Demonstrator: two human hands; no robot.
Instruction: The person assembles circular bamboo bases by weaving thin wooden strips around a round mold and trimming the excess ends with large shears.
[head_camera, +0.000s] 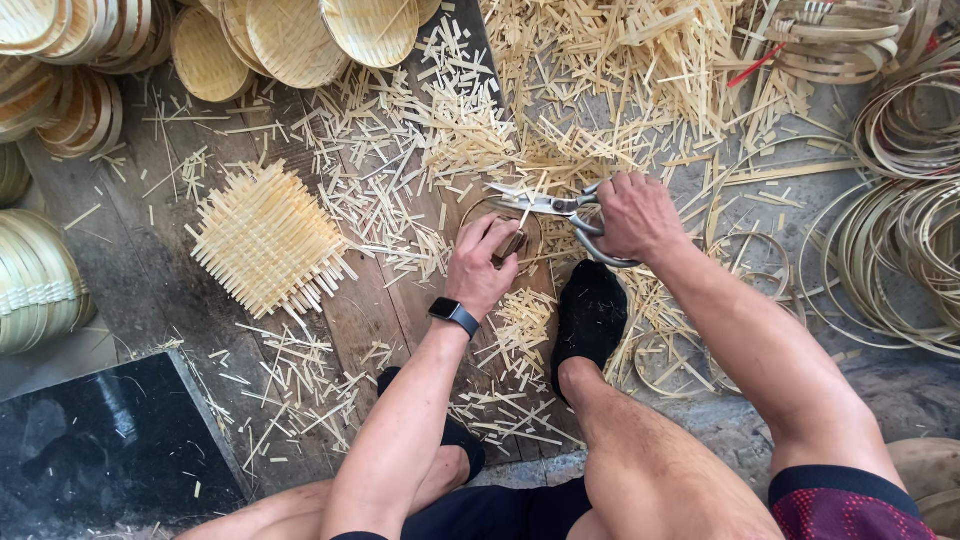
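Gripping scissors (545, 205) (right hand (635, 215)) beside basket (500, 235)

No packages, labels or signs in view. One screen only: smartwatch (454, 314) on the left wrist, a small dark rounded-rectangle face on a black band, blank and unlit, turned up toward the camera. It sits just below the left hand (480, 262), above the wooden floor boards (375, 320) littered with cut bamboo strips.
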